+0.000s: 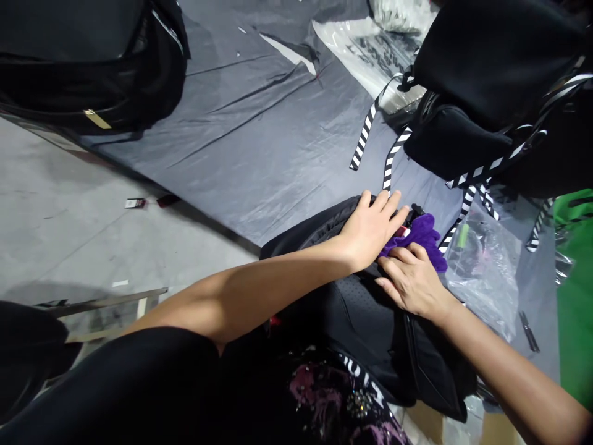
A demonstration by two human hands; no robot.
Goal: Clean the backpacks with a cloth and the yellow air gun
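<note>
A black backpack (352, 321) lies at the table's near edge, close against my body. My left hand (370, 232) rests flat on its upper part, fingers stretched out and slightly apart. A bunched purple cloth (428, 238) shows beyond my hands, with a small red and white piece beside it. The curled fingers of my right hand (410, 278) press on the near side of this cloth and grip it against the bag. My fingertips are partly hidden in the folds.
More black bags (491, 74) with striped straps stand at the right, and another black bag (92, 62) at the far left. Clear plastic bags (486, 266) and tweezers (529, 334) lie right of my hands. The grey table cover (259, 123) has a tear.
</note>
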